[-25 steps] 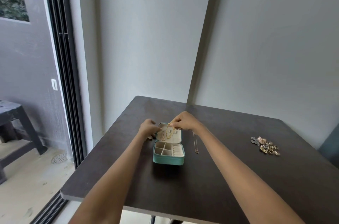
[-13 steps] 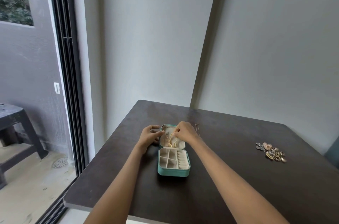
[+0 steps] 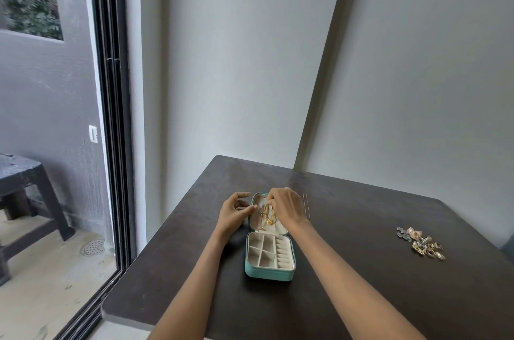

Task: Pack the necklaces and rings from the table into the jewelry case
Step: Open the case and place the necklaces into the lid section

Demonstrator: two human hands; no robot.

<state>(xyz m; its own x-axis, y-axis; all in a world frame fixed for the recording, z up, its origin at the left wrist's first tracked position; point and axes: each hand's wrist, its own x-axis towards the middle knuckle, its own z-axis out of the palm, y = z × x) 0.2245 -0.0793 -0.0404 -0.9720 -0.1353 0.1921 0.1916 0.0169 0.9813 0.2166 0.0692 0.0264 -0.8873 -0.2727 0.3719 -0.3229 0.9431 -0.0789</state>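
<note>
Right hand on one gold necklace

Your dark brown square counter carries an open teal jewelry case centre-left, a thin chain necklace just right, and a heap of mixed-metal rings far right.

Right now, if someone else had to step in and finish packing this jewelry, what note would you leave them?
Left hand: open, resting against the left edge of the case lid, steadying it.
Right hand: fingers pinched on the gold necklaces in the lid half of the teal jewelry case.
Case lies open on the dark table; its tray compartments look empty.
Done: gold chains are in the lid, apparently being fastened.
Left: one thin necklace lies on the table just right of the right hand; the pile of rings sits far right, untouched. Then close the case.
</note>
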